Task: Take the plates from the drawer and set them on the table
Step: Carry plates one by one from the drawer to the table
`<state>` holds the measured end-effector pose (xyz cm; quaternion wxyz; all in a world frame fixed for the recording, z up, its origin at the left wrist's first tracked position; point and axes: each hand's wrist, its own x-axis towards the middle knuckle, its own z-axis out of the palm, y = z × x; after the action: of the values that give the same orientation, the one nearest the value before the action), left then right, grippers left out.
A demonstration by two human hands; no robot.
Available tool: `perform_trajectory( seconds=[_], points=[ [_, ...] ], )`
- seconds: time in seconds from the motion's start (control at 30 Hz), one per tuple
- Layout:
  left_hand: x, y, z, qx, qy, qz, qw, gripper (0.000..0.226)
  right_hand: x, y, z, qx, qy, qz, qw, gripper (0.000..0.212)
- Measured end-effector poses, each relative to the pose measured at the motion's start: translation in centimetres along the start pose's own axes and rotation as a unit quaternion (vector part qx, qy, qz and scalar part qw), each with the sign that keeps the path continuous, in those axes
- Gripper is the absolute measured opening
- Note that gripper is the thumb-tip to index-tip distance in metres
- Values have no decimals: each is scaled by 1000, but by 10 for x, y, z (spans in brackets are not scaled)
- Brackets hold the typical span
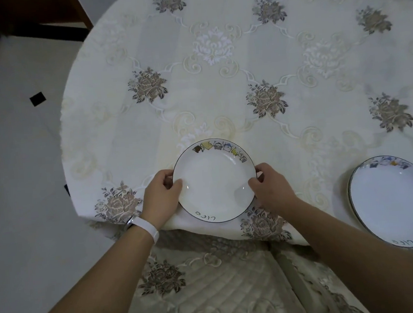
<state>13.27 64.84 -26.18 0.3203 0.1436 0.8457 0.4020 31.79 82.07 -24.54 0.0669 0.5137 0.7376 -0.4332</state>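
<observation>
A round table (220,92) under a cream floral tablecloth (149,84) fills the view, its far edge cut off. At the right, a second plate (394,202) is partly cropped. Near the table's front edge lies a white plate (213,180), its "Life" lettering toward the person. The left hand (163,197) and right hand (269,188) grip its opposite rims.

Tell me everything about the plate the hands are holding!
The plate is round, white and glossy, like ceramic, with a thin dark rim line. Little cartoon pictures run along its far edge, and handwritten lettering sits on the near edge. It is empty and lies level near the table's near edge, on the flowered tablecloth. The left hand grips its left rim, the right hand its right rim.
</observation>
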Motion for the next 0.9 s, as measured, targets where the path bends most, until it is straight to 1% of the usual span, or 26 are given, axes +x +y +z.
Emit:
perform_trajectory(
  seconds=[0.1,0.2,0.3,0.37,0.43,0.53,0.63,0.7,0.8,0.9],
  points=[
    [-7,7,-12,7,9,22,1000,19,-8,-3,-11,-30,35,-10,999,29],
    [-17,14,-28,20,6,65,998,26,-19,-10,-23,-72,65,-47,994,37],
    [-33,20,-43,86,-8,137,987,36,-33,-17,-34,-108,93,-111,984,40],
    [-46,26,-54,143,10,191,971,38,-44,-24,-38,-136,100,-153,974,41],
    [-59,32,-63,188,38,223,956,41,-57,-33,-42,-167,112,-195,960,40],
    [-81,39,-72,227,63,236,943,47,-75,-43,-46,-203,140,-271,931,38],
    [-104,41,-78,261,71,241,932,51,-89,-50,-48,-227,153,-333,902,37],
    [-122,38,-80,287,76,219,930,53,-98,-54,-49,-253,136,-358,888,39],
    [-154,34,-79,291,84,184,935,54,-111,-56,-51,-286,104,-404,863,42],
    [-195,34,-72,313,115,166,928,51,-126,-53,-53,-302,64,-455,835,46]
  ],
)
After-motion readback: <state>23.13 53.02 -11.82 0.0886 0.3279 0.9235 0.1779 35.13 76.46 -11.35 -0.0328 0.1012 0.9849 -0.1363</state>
